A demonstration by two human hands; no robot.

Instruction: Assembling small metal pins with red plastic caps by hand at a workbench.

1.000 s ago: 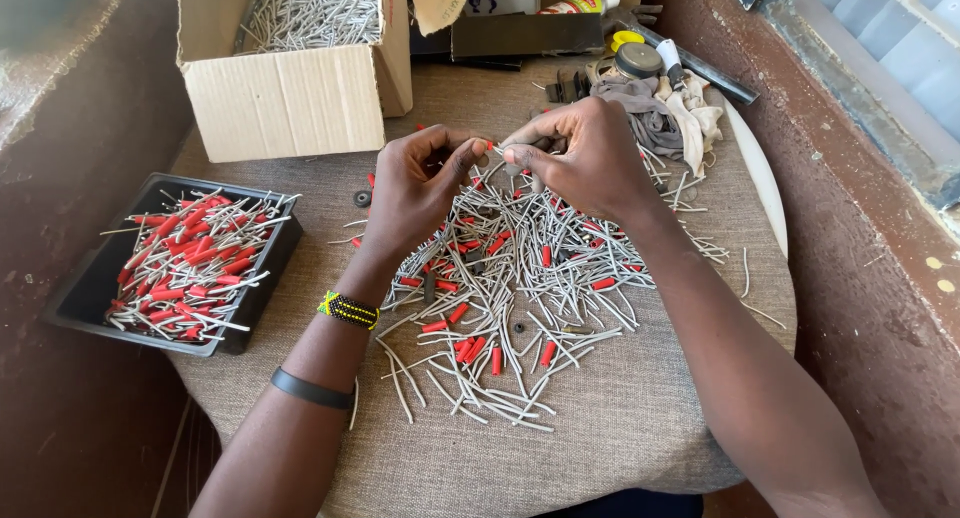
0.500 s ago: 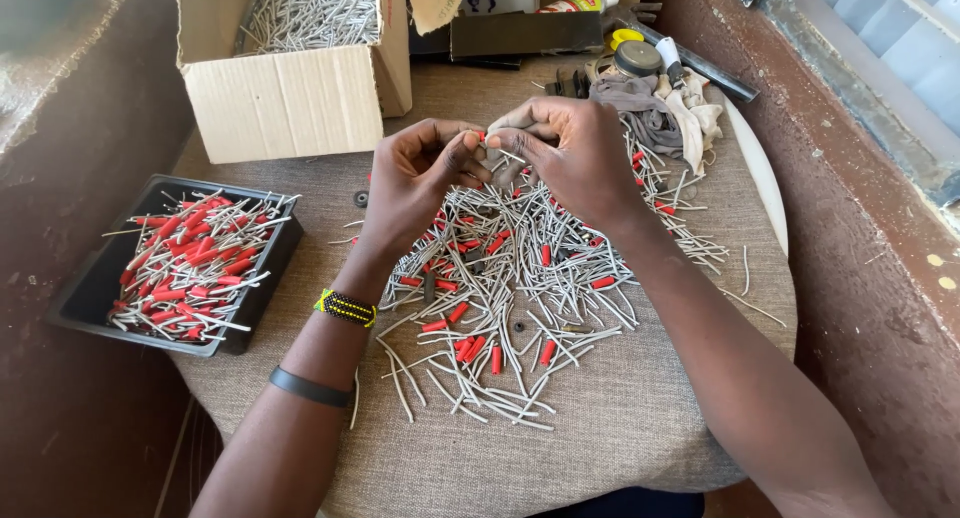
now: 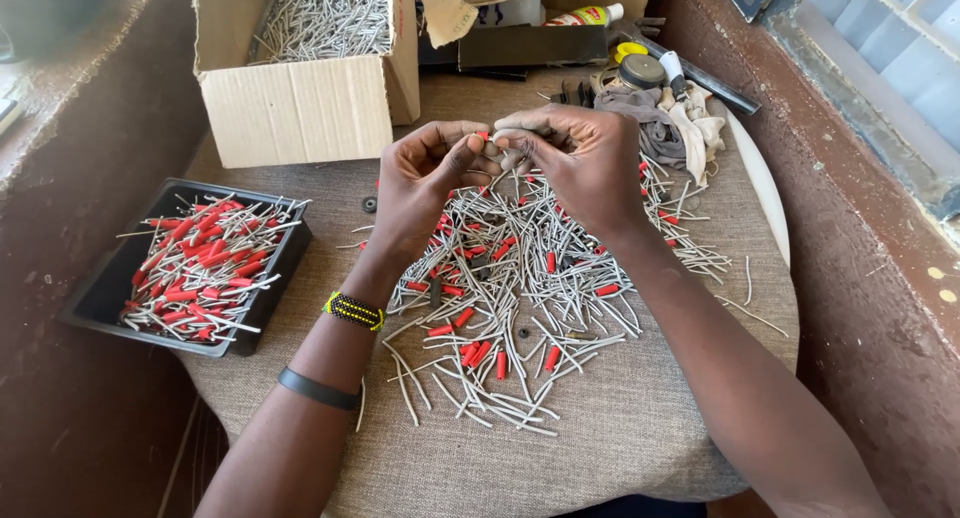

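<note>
Round table (image 3: 640, 448) w/ coarse grey-brown cloth, set betw. reddish walls, window at right. Big open cardboard box (image 3: 300, 103) at back left, full of grey wire pieces. Black tray (image 3: 100, 298) at left holds wires w/ red sleeves. Loose pile of grey wires (image 3: 520, 298), some red-sleeved, spreads mid-table under both hands. Left hand (image 3: 425, 183) and right hand (image 3: 580, 158) meet above the pile, fingers pinched shut on one small wire piece (image 3: 492, 143) betw. them. White bottle w/ yellow-red label (image 3: 585, 16) lies at back.

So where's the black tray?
In the head view, the black tray sits at the table's left edge, below the cardboard box, left of the left hand.
</note>
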